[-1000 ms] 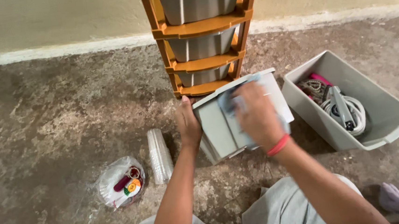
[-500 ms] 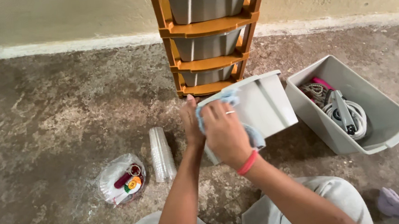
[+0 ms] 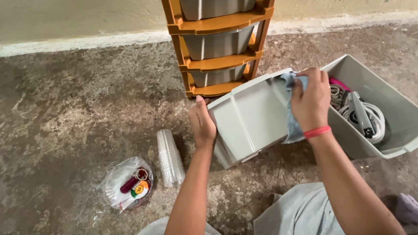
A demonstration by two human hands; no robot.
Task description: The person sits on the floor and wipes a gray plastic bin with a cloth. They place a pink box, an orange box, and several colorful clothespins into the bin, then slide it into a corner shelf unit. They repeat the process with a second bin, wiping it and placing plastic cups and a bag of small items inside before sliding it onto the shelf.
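A blue-grey cloth point(image 3: 292, 121) is clenched in the right hand point(image 3: 311, 100) and pressed against the right end wall of an empty grey drawer bin point(image 3: 251, 119), which is tilted on its side on the floor point(image 3: 62, 118), its underside turned towards the camera. The left hand point(image 3: 202, 125) is closed over the bin's left edge, so that the bin is steadied while it is wiped. By this showing the wiping is judged to be under way: the cloth is at the right end, and how much of the bin is already clean cannot be told.

Just right of it, a second grey bin point(image 3: 405, 123) is seen with a coiled white cable point(image 3: 366, 116) and other odds inside. Farther off, against the wall, an orange drawer rack point(image 3: 219, 58) is fitted with grey drawers. To the left, a stack of clear plastic cups point(image 3: 169, 157) and a plastic bag of small items point(image 3: 125, 184) are lying on the floor.
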